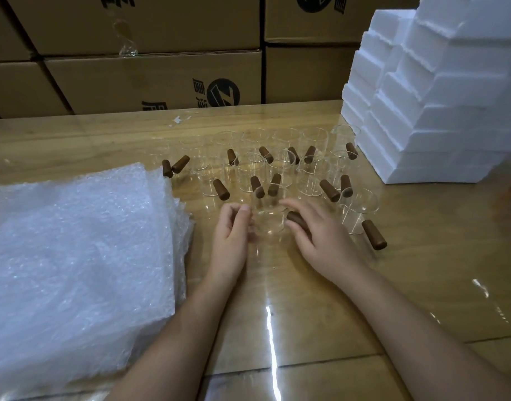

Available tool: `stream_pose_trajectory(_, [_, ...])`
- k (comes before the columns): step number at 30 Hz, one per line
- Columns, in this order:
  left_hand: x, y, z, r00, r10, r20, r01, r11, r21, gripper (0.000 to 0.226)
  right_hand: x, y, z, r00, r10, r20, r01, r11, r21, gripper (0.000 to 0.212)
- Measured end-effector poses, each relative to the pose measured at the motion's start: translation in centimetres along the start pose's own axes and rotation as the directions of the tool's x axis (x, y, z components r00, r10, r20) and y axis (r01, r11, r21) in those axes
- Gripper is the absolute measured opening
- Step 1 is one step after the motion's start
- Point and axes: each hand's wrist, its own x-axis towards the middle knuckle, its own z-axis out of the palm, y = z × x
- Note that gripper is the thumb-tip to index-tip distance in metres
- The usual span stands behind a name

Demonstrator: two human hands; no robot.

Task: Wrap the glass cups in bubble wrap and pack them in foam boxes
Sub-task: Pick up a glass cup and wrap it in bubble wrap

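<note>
Wood table (320,299), glossy, seen from above. Nearest cup (270,219) stands upright close in front of the person, mouth up and clear glass, at the near edge of the cluster of cups (277,166). Its brown handle (294,219) sticks out to the right and slightly toward the viewer, long axis roughly level with the tabletop. Right hand (318,237) lies over that handle, fingers bent down across it and covering its outer end, forefinger reaching toward the rim. Left hand (232,231) sits at the cup's left wall, fingers curled, thumb and forefinger tips drawn close together by the rim; cannot tell through the clear glass whether they actually nip it. The other cups stand upright in loose rows behind, their handles pointing various ways, mostly toward the viewer. One more cup (357,212) stands just right of the right hand, handle angled down-right. Bubble wrap (75,256) lies stacked flat at left, well apart from the cup. Foam boxes (422,111) are piled at the far right, stepped. Cartons (150,79) are stacked behind the table.
</note>
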Motion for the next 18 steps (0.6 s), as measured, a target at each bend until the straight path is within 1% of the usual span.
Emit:
stream_pose_trajectory(1, [0.0, -0.1, -0.1, 1.0, -0.001, -0.005, 0.001, 1.0, -0.01, 0.016, -0.1, -0.1, 0.2, 1.0, -0.014, -0.003, 0.014, 0.995, 0.101, 0.033])
stream_pose_trajectory(2, [0.0, -0.2, -0.3, 1.0, -0.006, 0.01, 0.006, 1.0, 0.003, 0.016, -0.2, -0.2, 0.4, 1.0, -0.025, -0.003, 0.025, 0.981, 0.19, 0.033])
stream_pose_trajectory(4, [-0.1, -0.1, -0.5, 0.996, 0.003, 0.094, -0.007, 0.999, 0.039, 0.032, -0.2, -0.3, 0.7, 1.0, -0.03, 0.007, 0.026, 0.936, 0.351, 0.037])
stream_pose_trajectory(6, [-0.2, 0.3, -0.3, 0.98, 0.004, 0.199, -0.002, 1.0, -0.011, 0.04, -0.4, -0.3, 0.8, 1.0, 0.013, 0.005, -0.014, 0.882, 0.472, 0.04])
stream_pose_trajectory(7, [-0.2, 0.4, -0.2, 0.971, -0.004, 0.241, 0.01, 1.0, -0.023, 0.04, -0.4, -0.4, 0.8, 0.999, 0.052, -0.015, -0.038, 0.868, 0.495, 0.039])
stream_pose_trajectory(8, [-0.2, 0.5, -0.1, 0.963, -0.007, 0.269, 0.011, 1.0, -0.013, 0.04, -0.3, -0.4, 0.9, 0.995, 0.086, -0.047, -0.052, 0.866, 0.498, 0.033])
stream_pose_trajectory(9, [-0.2, 0.5, 0.0, 0.959, 0.001, 0.282, -0.005, 1.0, 0.014, 0.043, -0.3, -0.4, 1.1, 0.989, 0.096, -0.111, -0.034, 0.884, 0.466, 0.025])
stream_pose_trajectory(10, [-0.2, 0.3, 0.0, 0.959, 0.032, 0.281, -0.044, 0.998, 0.036, 0.047, -0.3, -0.3, 1.2, 0.978, 0.08, -0.192, 0.005, 0.914, 0.405, 0.018])
stream_pose_trajectory(11, [-0.3, 0.2, 0.1, 0.958, 0.07, 0.276, -0.087, 0.995, 0.051, 0.05, -0.3, -0.3, 1.3, 0.962, 0.043, -0.271, 0.05, 0.944, 0.326, 0.016])
stream_pose_trajectory(12, [-0.4, 0.1, 0.2, 0.957, 0.104, 0.269, -0.125, 0.99, 0.062, 0.049, -0.3, -0.2, 1.4, 0.945, 0.016, -0.327, 0.08, 0.957, 0.277, 0.016])
stream_pose_trajectory(13, [-0.4, 0.0, 0.3, 0.957, 0.129, 0.26, -0.152, 0.986, 0.073, 0.045, -0.2, -0.2, 1.5, 0.936, 0.022, -0.353, 0.083, 0.957, 0.279, 0.015])
stream_pose_trajectory(15, [-0.7, 0.0, 0.4, 0.959, 0.156, 0.237, -0.182, 0.979, 0.094, 0.039, 0.0, -0.5, 1.6, 0.939, 0.099, -0.329, 0.046, 0.913, 0.406, 0.016])
stream_pose_trajectory(16, [-0.7, -0.1, 0.4, 0.961, 0.167, 0.221, -0.195, 0.975, 0.109, 0.042, 0.1, -0.6, 1.7, 0.943, 0.143, -0.3, 0.017, 0.881, 0.473, 0.018])
stream_pose_trajectory(18, [-0.8, -0.1, 0.4, 0.96, 0.198, 0.198, -0.232, 0.958, 0.166, 0.051, 0.4, -0.8, 1.8, 0.935, 0.237, -0.262, -0.057, 0.833, 0.55, 0.019])
